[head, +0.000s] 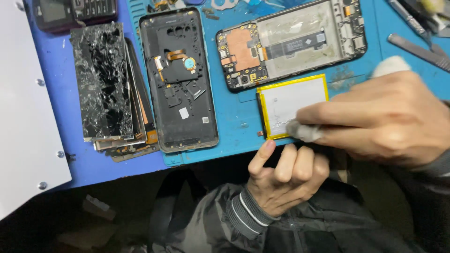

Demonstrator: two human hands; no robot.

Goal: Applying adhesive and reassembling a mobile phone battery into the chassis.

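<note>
A flat phone battery (289, 104), white with a yellow border, lies on the blue work mat (234, 117) near its front edge. My right hand (384, 119) pinches a small grey-white wad of cloth (303, 131) and presses it on the battery's lower right part. My left hand (286, 175) rests below the mat's edge with fingers curled; its forefinger tip touches the battery's lower left corner. Behind the battery lies an opened phone frame (293, 43) with its circuit board showing.
A dark phone back cover (179, 79) lies left of the battery. A stack of shattered screens (105, 84) sits further left. Metal tools (417, 33) lie at the far right. A white panel (23, 117) covers the left side.
</note>
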